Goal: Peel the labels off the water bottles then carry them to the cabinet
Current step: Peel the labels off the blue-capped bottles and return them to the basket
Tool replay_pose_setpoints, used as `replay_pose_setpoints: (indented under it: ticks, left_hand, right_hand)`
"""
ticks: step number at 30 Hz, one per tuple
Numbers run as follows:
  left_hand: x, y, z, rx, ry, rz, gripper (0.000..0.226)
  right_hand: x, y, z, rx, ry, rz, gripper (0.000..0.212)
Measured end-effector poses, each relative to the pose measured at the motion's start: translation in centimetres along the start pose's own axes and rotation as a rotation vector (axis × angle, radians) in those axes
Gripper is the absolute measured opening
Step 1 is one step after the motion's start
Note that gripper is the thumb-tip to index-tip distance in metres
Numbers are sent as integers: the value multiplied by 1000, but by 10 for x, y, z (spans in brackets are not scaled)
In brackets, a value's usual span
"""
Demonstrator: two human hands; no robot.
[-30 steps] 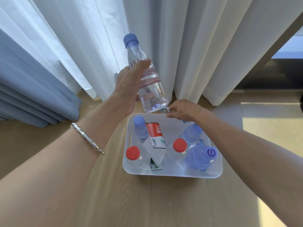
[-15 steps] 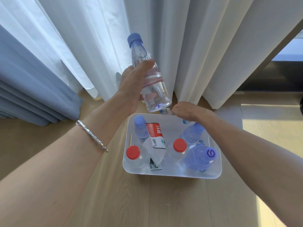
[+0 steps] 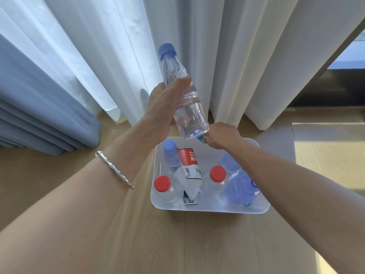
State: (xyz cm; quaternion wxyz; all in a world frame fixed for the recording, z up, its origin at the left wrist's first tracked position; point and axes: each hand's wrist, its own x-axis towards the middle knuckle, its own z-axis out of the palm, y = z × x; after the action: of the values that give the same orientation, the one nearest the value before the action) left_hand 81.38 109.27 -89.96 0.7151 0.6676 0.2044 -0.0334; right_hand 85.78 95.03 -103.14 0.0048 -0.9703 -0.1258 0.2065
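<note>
Drifted slightly right, the left hand (image 3: 164,109) grips the clear blue-capped plastic bottle (image 3: 191,115) aloft so the right hand (image 3: 223,135) can pinch away its blue label scrap (image 3: 200,138).

Bare forearms, silver bracelet (image 3: 114,170)
</note>
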Motion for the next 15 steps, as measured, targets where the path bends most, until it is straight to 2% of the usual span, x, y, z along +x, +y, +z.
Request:
replay_pose_setpoints:
  ticks: [4,7,9,10,12,15]
  left_hand:
    - [-4,1,-6,30,-43,19,37]
    - [-5,4,-12,57,-77,30,38]
    - [-3,5,-13,83,-80,37,39]
    - [-2,4,-13,105,-76,44,38]
    - [1,2,-9,148,-77,67,38]
    - [6,-6,1,238,-91,122,54]
  right_hand:
    - [-6,-11,5,-127,29,31,25]
    - [-9,-13,-6,-52,-39,-9,25]
    - [-9,-11,-23,49,-91,-70,16]
    - [-10,-9,-35,127,-95,-97,14]
    - [-14,-6,-59,370,8,-120,22]
    - [-28,-4,-90,1022,208,-79,27]
